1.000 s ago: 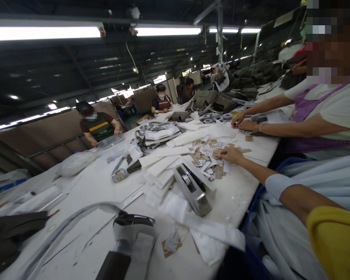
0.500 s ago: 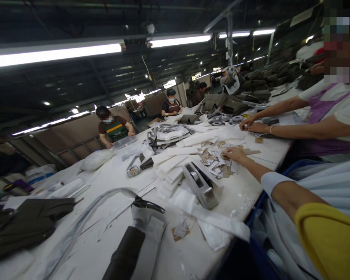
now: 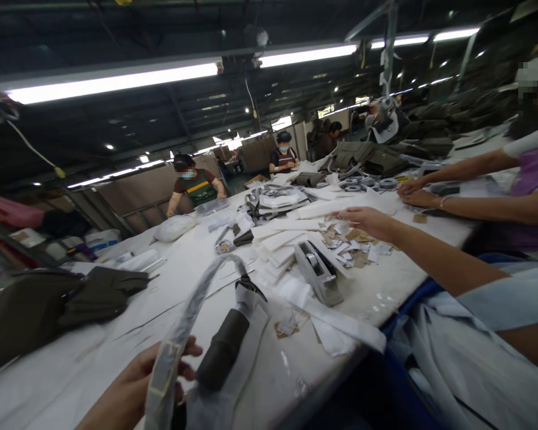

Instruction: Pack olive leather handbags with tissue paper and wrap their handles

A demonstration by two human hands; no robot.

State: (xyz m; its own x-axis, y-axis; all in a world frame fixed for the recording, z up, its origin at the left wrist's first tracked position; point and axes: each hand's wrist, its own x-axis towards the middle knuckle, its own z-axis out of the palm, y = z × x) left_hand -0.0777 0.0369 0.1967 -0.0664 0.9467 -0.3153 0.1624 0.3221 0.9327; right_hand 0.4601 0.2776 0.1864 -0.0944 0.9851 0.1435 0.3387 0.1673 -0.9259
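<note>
My left hand (image 3: pixel 137 379) is at the bottom, behind a strap (image 3: pixel 192 304) in clear plastic wrap. Its fingers are spread and show past the strap, near a dark olive rolled piece (image 3: pixel 223 349) in white wrapping, which may be part of a bag. The strap arches up from this wrapped item. My right hand (image 3: pixel 370 222) is over a heap of small paper tags (image 3: pixel 356 245), with thumb and fingers together. Something small and whitish shows at the fingertips; I cannot make out what. A grey tape dispenser (image 3: pixel 318 275) stands between the hands, beside white paper strips (image 3: pixel 282 245).
Dark olive fabric pieces (image 3: pixel 101 292) lie on the left of the white table (image 3: pixel 143 298). A co-worker's hands (image 3: pixel 415 194) work at the right. Two masked people stand across the table. A blue bin (image 3: pixel 397 316) with pale plastic is below the near edge.
My left hand has come into view behind the strap, which now stands more upright. My right hand has lifted and moved left over the tags. The view has turned left.
</note>
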